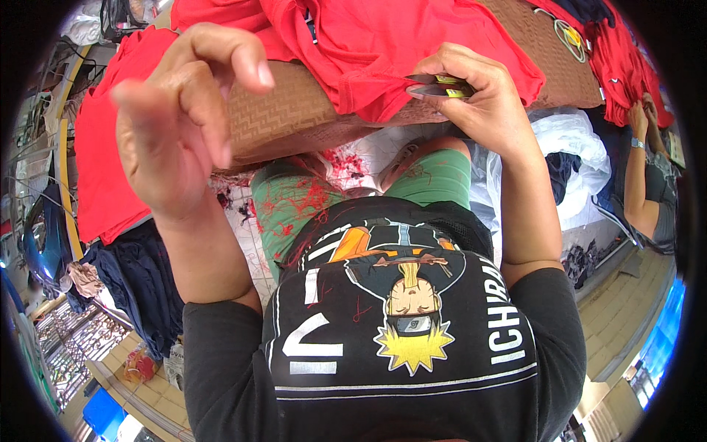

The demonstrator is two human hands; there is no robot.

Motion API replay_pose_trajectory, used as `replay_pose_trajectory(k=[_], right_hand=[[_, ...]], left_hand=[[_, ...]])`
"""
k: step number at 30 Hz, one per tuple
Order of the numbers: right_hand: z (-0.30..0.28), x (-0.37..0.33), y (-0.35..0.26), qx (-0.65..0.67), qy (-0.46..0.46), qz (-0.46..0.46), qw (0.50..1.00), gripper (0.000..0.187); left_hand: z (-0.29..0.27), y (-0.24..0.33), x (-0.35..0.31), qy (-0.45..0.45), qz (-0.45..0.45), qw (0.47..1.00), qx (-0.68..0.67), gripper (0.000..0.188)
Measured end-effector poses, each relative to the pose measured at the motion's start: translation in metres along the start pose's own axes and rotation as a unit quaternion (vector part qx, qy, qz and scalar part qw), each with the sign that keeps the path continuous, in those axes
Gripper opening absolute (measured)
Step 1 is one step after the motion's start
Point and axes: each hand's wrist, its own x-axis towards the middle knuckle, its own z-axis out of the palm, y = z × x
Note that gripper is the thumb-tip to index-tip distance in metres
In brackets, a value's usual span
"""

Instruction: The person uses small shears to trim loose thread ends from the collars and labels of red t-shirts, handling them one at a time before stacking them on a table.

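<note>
My right hand [490, 107] is closed round small thread snips [436, 90] with dark blades and yellow-green markings. The blades point left over the edge of a red garment [412, 44]. That garment lies spread on a brown patterned padded surface [283, 121] in front of me. Raised at the left, my left hand [177, 121] has its fingers apart and partly bent, slightly blurred, with nothing visible in it. More red cloth [110, 162] hangs down beyond that hand. Loose red threads [313, 195] cling to my green shorts.
A white plastic bag [578, 144] with dark cloth inside stands right of my knees. Farther right, another person's hands [642, 114] handle red cloth. Dark clothing [136, 287] is heaped at the left. A coiled cord [571, 38] lies at the far right. Thread scraps [350, 166] litter the floor.
</note>
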Motion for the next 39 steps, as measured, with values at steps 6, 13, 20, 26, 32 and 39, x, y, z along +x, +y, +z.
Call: replay_pose_trajectory(k=[6,13,20,26,32,39], right_hand=[[0.0,-0.004,0.0,0.005,0.015,0.013,1.0,0.023],[-0.003,-0.007,-0.008,-0.026,-0.023,-0.03,0.999,0.023],[0.004,-0.009,-0.003,0.124,0.035,0.04,0.991,0.022],[0.021,0.006,-0.022,0.002,0.051,0.001,0.999,0.02],[0.023,0.007,-0.012,0.102,0.104,0.053,0.988,0.011],[0.019,0.003,-0.009,0.178,0.111,0.106,0.972,0.01]], left_hand=[[0.024,-0.033,-0.005,0.138,-0.172,0.97,0.104,0.042],[0.072,-0.063,-0.015,0.115,-0.266,0.951,-0.109,0.042],[0.078,-0.055,-0.013,0.125,-0.229,0.96,-0.097,0.05],[0.087,-0.052,-0.015,0.119,-0.243,0.961,-0.048,0.053],[0.084,-0.052,-0.017,0.11,-0.255,0.958,-0.069,0.046],[0.074,-0.048,-0.015,0.021,-0.216,0.973,0.08,0.022]])
